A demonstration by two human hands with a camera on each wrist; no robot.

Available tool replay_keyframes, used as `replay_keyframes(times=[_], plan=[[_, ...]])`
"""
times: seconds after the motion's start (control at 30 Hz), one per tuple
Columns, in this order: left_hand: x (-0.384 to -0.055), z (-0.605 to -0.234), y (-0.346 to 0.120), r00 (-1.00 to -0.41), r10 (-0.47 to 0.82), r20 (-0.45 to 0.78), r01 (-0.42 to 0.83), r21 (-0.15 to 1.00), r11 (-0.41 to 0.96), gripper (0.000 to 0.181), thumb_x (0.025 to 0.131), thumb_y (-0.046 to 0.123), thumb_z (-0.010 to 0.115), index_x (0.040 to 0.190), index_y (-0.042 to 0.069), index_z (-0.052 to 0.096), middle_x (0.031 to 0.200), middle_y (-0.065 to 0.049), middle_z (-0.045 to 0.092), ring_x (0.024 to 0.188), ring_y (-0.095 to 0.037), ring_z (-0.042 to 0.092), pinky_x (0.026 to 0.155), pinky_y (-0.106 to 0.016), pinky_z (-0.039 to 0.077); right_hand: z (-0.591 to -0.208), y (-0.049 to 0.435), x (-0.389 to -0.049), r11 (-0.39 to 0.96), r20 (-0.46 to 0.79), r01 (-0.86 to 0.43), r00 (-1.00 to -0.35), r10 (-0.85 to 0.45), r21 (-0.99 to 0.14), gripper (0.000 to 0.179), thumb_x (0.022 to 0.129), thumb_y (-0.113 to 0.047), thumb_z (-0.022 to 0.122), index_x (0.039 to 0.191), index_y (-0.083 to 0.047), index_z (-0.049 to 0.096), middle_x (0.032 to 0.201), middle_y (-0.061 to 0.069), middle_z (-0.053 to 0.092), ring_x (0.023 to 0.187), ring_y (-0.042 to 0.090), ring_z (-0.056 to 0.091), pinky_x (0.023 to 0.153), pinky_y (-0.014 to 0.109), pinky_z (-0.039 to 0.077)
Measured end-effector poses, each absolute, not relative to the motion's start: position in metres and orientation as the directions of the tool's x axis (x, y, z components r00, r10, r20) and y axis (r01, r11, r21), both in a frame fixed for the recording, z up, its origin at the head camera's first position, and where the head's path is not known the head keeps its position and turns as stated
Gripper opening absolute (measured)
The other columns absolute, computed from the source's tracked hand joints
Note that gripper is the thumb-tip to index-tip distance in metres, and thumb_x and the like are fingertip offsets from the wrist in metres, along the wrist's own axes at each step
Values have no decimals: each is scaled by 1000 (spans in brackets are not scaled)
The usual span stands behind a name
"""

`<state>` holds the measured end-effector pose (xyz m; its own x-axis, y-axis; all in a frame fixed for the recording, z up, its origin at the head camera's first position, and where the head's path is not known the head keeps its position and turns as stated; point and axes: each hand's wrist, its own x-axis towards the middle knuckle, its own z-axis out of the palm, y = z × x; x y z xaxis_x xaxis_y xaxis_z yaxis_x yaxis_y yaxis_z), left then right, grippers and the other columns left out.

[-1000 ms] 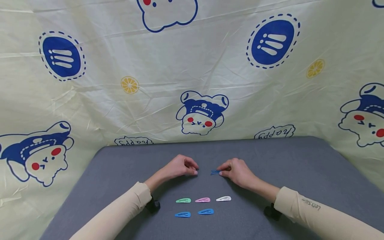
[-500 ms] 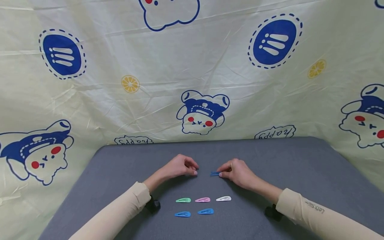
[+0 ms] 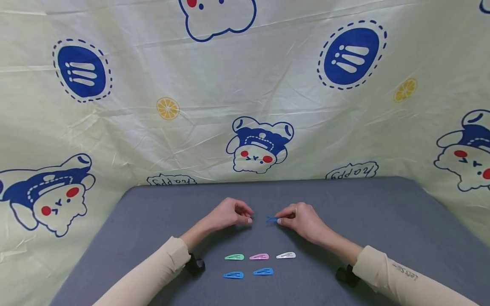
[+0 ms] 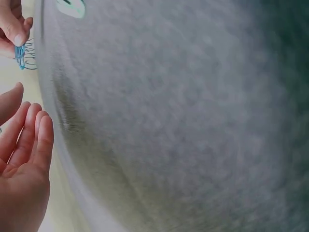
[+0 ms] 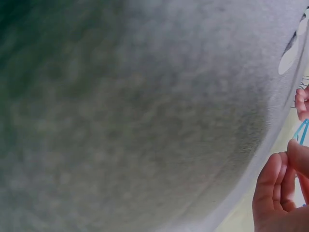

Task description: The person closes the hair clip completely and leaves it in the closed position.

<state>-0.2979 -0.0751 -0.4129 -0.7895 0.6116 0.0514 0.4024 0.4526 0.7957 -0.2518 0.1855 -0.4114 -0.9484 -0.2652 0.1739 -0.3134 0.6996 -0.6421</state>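
Between its thumb and fingertips, my right hand (image 3: 302, 220) pinches a blue snap hair clip (image 3: 271, 219) above the table. The clip's free end points toward my left hand (image 3: 229, 212), and its two parts stand spread apart in the right wrist view, where the clip (image 5: 300, 131) juts out past the thumb. Across a short gap, the left hand holds nothing; its fingers look relaxed and slightly bent in the left wrist view, with the palm (image 4: 24, 188) showing. Part of the clip is hidden behind the right fingertips.
Nearer the person lie a green hair clip (image 3: 234, 257), a pink one (image 3: 259, 256) and a white one (image 3: 286, 255) in a row. Two blue hair clips (image 3: 233, 275) lie below them on the grey table (image 3: 172, 204). A printed cloth (image 3: 206, 140) hangs behind.
The clip's parts look spread, then closer together half a second ago, and spread again now. My right hand has shifted very slightly left; my left hand stays in place.
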Motion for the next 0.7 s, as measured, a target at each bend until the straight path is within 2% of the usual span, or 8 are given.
replay_keyframes(times=[0.47, 0.7], plan=[[-271, -398, -74, -810, 568, 148, 459, 763, 455, 24, 88, 14, 75, 110, 3, 72, 89, 5, 65, 84, -15, 58, 75, -30, 50, -395, 178, -229, 633, 254, -356, -934, -250, -687, 11, 89, -10, 74, 96, -17, 78, 89, -7, 66, 75, 12, 59, 62, 27, 50], [-254, -388, -76, -825, 535, 180, 464, 756, 462, 22, 88, 16, 75, 109, 9, 72, 94, 3, 66, 86, -14, 59, 78, -29, 51, -386, 167, -213, 609, 260, -328, -944, -201, -722, 15, 89, -7, 73, 97, -18, 78, 91, -7, 66, 74, 13, 62, 64, 28, 52]])
